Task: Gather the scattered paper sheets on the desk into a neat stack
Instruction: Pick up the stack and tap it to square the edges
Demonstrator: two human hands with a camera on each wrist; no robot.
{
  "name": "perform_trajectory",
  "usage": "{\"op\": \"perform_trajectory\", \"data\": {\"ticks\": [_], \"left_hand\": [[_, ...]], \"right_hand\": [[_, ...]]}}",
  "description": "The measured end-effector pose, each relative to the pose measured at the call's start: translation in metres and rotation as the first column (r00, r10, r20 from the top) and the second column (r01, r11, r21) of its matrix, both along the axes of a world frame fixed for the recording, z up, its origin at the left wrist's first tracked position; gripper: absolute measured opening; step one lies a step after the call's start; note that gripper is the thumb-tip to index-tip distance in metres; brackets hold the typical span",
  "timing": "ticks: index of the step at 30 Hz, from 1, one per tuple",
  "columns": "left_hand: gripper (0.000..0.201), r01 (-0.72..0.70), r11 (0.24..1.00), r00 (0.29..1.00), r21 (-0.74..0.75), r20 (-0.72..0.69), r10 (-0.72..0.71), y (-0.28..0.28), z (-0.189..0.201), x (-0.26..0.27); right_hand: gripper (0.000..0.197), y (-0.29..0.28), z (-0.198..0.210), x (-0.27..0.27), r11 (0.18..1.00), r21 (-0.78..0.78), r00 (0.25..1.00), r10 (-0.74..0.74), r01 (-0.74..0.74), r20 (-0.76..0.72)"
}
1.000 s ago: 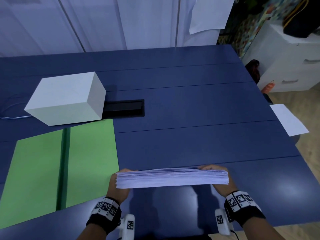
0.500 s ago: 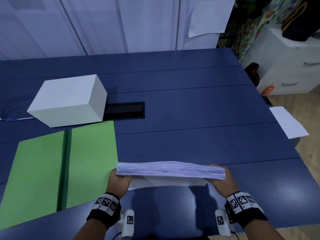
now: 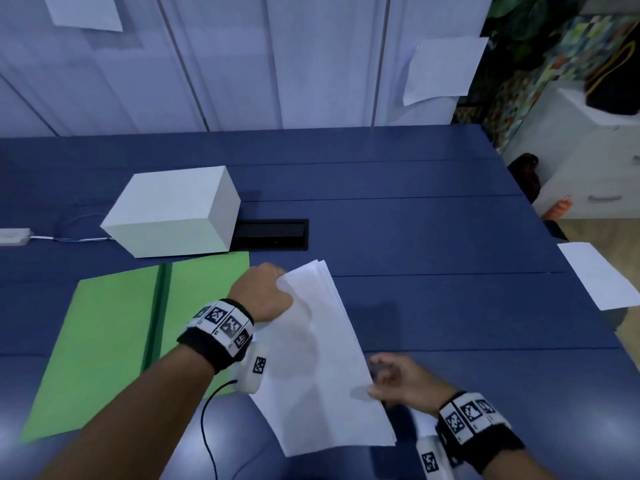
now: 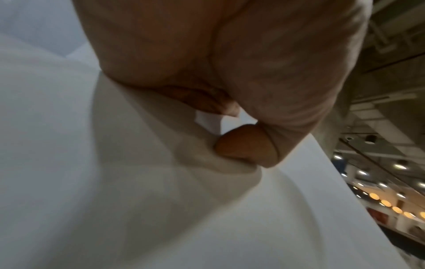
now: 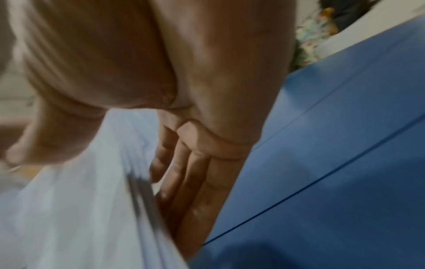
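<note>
Gripping the paper stack (image 3: 322, 362) at opposite ends, your left hand (image 3: 263, 292) pinches the far corner, your right hand (image 3: 398, 382) the near edge, its long axis running away from the desk's (image 3: 433, 220) near edge.

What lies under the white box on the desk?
The white box sits on the blue desk, its near edge meeting the green folder. Its right end hides part of the black cable slot. Whatever is beneath it is covered.

Box (image 3: 173, 211) behind folder (image 3: 114, 341); paper stack (image 3: 322, 362) right of folder.
</note>
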State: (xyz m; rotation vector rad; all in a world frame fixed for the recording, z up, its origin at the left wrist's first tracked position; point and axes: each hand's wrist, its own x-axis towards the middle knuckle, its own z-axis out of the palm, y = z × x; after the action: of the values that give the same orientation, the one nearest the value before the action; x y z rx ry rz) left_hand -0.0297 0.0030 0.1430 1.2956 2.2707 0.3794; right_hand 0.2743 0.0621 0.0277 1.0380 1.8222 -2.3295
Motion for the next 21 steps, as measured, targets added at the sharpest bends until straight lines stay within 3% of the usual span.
{"op": "perform_trajectory", "data": {"ticks": [4, 8, 10, 13, 18, 21], "left_hand": [[0.008, 0.108, 0.992, 0.994, -0.061, -0.015, -0.109, 0.014, 0.009, 0.019], [0.007, 0.157, 0.983, 0.988, -0.1, 0.015, -0.157, 0.027, 0.017, 0.027], [0.011, 0.15, 0.988, 0.98, -0.044, 0.135, -0.143, 0.027, 0.02, 0.016], [0.02, -0.041, 0.996, 0.904, 0.086, 0.427, 0.0, 0.008, 0.004, -0.003], [0.026, -0.438, 0.867, 0.822, 0.236, 0.496, 0.28, -0.043, -0.056, 0.002], [0.022, -0.644, 0.751, 0.586, 0.143, 0.724, 0.364, -0.068, -0.092, 0.03]], "right_hand": [[0.044, -0.013, 0.013, -0.034, 0.969, 0.244, 0.999, 0.038, -0.041, 0.016], [0.021, -0.018, 0.012, -0.043, 0.961, 0.265, 0.996, -0.087, 0.083, 0.002], [0.018, -0.017, 0.013, -0.04, 0.96, 0.243, 0.99, -0.14, 0.142, -0.028], [0.019, -0.008, 0.014, -0.028, 0.961, 0.226, 0.987, -0.157, 0.161, -0.036], [0.019, 0.007, 0.007, -0.003, 0.973, 0.171, 0.988, -0.157, 0.154, 0.004], [0.025, 0.016, 0.006, 0.009, 0.974, 0.066, 0.976, -0.212, 0.215, -0.048]]}}
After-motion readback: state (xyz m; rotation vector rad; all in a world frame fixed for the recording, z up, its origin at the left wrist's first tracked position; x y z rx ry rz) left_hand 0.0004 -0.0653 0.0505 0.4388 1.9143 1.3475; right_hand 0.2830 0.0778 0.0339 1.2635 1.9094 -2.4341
